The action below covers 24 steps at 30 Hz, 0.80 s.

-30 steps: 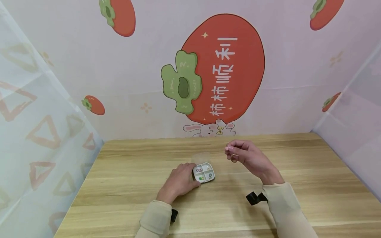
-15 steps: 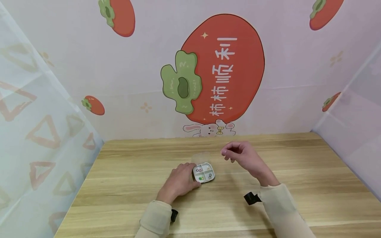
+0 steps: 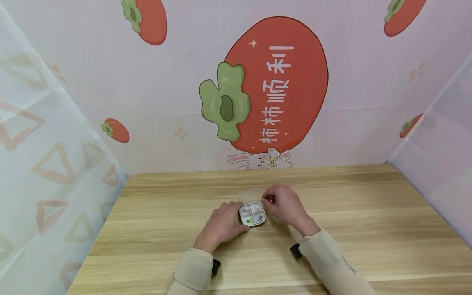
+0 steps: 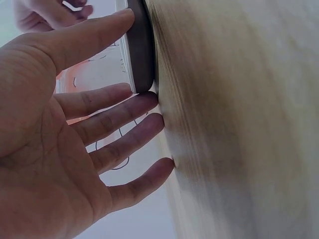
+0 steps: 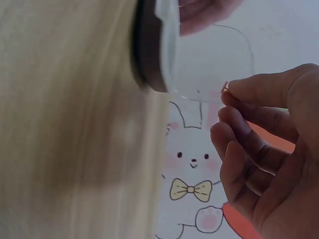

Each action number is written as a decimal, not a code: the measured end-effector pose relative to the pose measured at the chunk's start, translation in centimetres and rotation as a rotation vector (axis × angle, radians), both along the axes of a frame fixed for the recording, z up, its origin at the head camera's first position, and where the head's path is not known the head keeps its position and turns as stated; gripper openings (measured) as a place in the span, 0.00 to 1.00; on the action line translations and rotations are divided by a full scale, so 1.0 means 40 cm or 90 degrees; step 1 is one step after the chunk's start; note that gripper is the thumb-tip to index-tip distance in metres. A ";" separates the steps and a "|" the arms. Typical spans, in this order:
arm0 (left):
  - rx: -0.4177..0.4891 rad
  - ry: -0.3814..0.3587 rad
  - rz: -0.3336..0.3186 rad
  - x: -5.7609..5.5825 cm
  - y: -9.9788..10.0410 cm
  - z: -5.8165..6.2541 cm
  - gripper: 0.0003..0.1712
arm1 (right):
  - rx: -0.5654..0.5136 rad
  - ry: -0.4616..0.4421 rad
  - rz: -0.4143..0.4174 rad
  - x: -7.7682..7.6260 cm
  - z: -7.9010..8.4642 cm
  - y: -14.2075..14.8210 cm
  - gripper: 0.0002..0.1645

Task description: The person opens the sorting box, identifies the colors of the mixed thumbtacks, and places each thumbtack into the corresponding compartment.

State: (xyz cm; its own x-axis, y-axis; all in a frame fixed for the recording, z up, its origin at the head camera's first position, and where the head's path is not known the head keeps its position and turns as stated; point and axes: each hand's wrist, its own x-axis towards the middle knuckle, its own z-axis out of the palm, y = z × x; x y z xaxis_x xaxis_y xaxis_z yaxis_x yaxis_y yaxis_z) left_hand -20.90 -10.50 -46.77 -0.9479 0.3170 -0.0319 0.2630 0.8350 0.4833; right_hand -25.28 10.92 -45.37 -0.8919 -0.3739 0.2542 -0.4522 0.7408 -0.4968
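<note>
A small white pill box [image 3: 252, 213] with four compartments and a dark base [image 4: 141, 55] sits on the table. Its clear lid [image 5: 214, 62] is raised at the back. Tiny pink, green, yellow and grey pieces lie in the compartments, too small to identify. My left hand [image 3: 221, 225] holds the box's left side between thumb and index finger; its other fingertips rest on the table. Beside the box's upper right corner, my right hand [image 3: 285, 207] pinches a tiny pinkish piece [image 5: 225, 86] between thumb and index finger, mostly hidden by the fingertips.
The wood-grain table [image 3: 162, 229] reaches back to a pale wall [image 3: 177, 90] printed with persimmons and a rabbit. Pale side panels stand left and right. Black wrist cameras [image 3: 296, 250] hang under both cuffs.
From the right, my right hand has moved left and toward me, lowering to the pill box with the tiny piece still pinched. My left hand and the box have stayed put.
</note>
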 end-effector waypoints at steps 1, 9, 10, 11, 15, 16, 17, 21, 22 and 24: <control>0.000 0.001 -0.001 0.000 0.000 0.000 0.37 | 0.012 -0.002 -0.003 0.000 -0.005 -0.006 0.02; -0.019 -0.002 0.000 -0.003 0.002 0.001 0.37 | 0.039 -0.030 -0.002 0.000 -0.026 -0.030 0.02; -0.020 -0.004 0.002 -0.003 0.002 0.001 0.38 | 0.039 -0.035 -0.002 0.000 -0.027 -0.032 0.02; -0.020 -0.005 0.002 -0.003 0.003 0.001 0.37 | 0.038 -0.039 -0.001 -0.001 -0.029 -0.034 0.03; -0.016 -0.009 0.005 -0.004 0.004 0.001 0.37 | 0.037 -0.055 -0.003 -0.002 -0.035 -0.041 0.02; -0.015 -0.010 0.005 -0.004 0.005 0.002 0.37 | 0.037 -0.054 -0.003 -0.002 -0.035 -0.042 0.02; -0.015 -0.009 0.005 -0.004 0.004 0.001 0.37 | 0.039 -0.057 -0.003 -0.002 -0.036 -0.042 0.02; -0.016 -0.012 0.008 -0.004 0.002 0.001 0.37 | 0.043 -0.064 -0.005 -0.003 -0.037 -0.042 0.02; -0.016 -0.012 0.008 -0.004 0.002 0.001 0.37 | 0.044 -0.065 -0.005 -0.003 -0.037 -0.042 0.02; -0.016 -0.013 0.009 -0.005 0.001 0.000 0.37 | 0.044 -0.066 -0.005 -0.003 -0.037 -0.041 0.03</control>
